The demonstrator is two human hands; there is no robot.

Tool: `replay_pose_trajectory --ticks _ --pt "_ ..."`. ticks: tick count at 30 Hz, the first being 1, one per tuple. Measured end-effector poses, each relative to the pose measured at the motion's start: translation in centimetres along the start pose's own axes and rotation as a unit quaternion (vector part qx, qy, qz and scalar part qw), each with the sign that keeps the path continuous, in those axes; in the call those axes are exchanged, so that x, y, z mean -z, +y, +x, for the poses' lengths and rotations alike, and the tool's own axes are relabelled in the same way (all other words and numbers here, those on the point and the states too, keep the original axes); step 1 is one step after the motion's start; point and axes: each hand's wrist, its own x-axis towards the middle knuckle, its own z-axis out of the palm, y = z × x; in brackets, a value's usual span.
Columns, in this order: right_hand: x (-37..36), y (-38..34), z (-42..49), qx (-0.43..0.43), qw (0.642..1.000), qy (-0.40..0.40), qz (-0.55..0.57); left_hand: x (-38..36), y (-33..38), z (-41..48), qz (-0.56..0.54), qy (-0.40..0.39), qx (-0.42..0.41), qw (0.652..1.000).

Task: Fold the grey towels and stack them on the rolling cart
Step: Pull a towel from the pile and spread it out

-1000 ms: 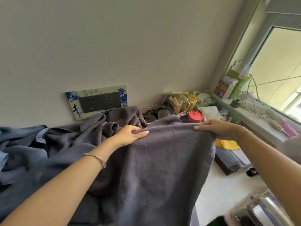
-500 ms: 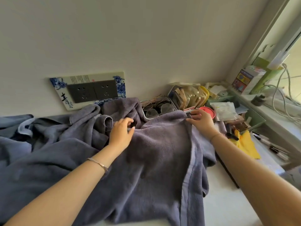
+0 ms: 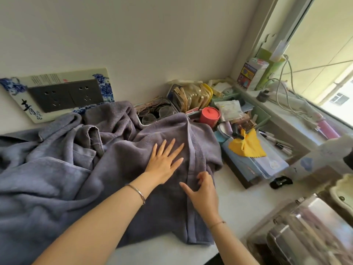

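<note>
Two hands on one grey towel (image 3: 162, 131), spread on the white counter (image 3: 238, 197) over a rumpled heap (image 3: 57, 150) of more grey cloth, cut off at left. Left hand (image 3: 165, 162) lies flat, fingers straight and splayed. Right hand (image 3: 204, 192) curls round the banded hem, fingertips half buried in the fold. The towel's far edge hides part of a tray of glasses (image 3: 152, 113).

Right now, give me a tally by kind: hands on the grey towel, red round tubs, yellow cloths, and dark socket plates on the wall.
Hands on the grey towel: 2, left hand and right hand
Red round tub: 1
Yellow cloth: 1
Dark socket plates: 2
Total: 6
</note>
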Motion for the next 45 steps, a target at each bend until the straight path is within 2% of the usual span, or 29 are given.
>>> replay_pose_trajectory --ticks 6,10,12,14,16,17,20,23,26,28,30,33,35,38,42,45 --pt "-1.7 0.5 0.6 -0.001 0.993 0.018 -0.118 -1.4 0.0 1.4 -0.018 0.021 0.007 1.000" --pt "-0.9 0.9 0.7 -0.002 0.994 -0.010 -0.105 -1.1 -0.1 1.9 -0.024 0.008 0.007 1.000" --pt "0.2 1.4 0.7 -0.018 0.999 -0.037 -0.034 -0.3 -0.1 2.4 -0.048 0.008 0.007 0.999" --pt "2.4 1.3 1.0 -0.084 0.988 -0.038 0.128 0.5 -0.3 3.2 -0.074 0.017 0.011 0.997" --pt "5.2 1.3 2.0 -0.146 0.961 0.007 0.235 0.8 -0.6 4.2 -0.077 0.011 0.017 0.997" --pt "6.5 1.4 2.6 -0.159 0.957 0.041 0.238 0.7 -0.8 4.5 -0.071 0.008 0.020 0.997" --pt "8.8 3.0 4.7 -0.181 0.972 0.097 0.117 0.0 -1.1 4.8 -0.038 0.011 0.034 0.999" --pt "8.1 4.6 5.1 -0.217 0.972 0.063 -0.064 -0.4 -0.9 4.8 -0.022 0.025 0.041 0.999" --pt "6.6 4.0 4.2 -0.161 0.975 0.109 -0.103 0.4 -1.0 3.4 -0.063 0.064 0.011 0.996" --pt "5.5 2.6 3.0 -0.066 0.978 0.167 -0.102 1.1 -1.5 0.9 -0.097 0.098 -0.014 0.990" --pt "4.0 0.4 1.3 0.030 0.980 0.185 -0.071 1.3 -2.4 -2.8 -0.114 0.124 -0.022 0.985" --pt "0.1 -4.1 -2.6 0.134 0.983 0.118 0.040 0.6 -5.8 -10.5 -0.124 0.147 0.020 0.981" --pt "-3.0 -6.8 -5.7 0.175 0.979 0.022 0.104 -0.3 -9.0 -16.2 -0.114 0.154 0.079 0.978" --pt "-7.4 -10.3 -10.6 0.223 0.952 -0.140 0.156 -1.6 -14.2 -25.0 -0.092 0.141 0.182 0.969" --pt "-12.0 -13.9 -15.3 0.280 0.915 -0.263 0.121 -2.4 -18.7 -33.2 -0.052 0.090 0.246 0.964" --pt "-14.9 -15.6 -18.0 0.313 0.902 -0.293 0.040 -2.7 -21.1 -37.3 -0.021 0.064 0.255 0.965"
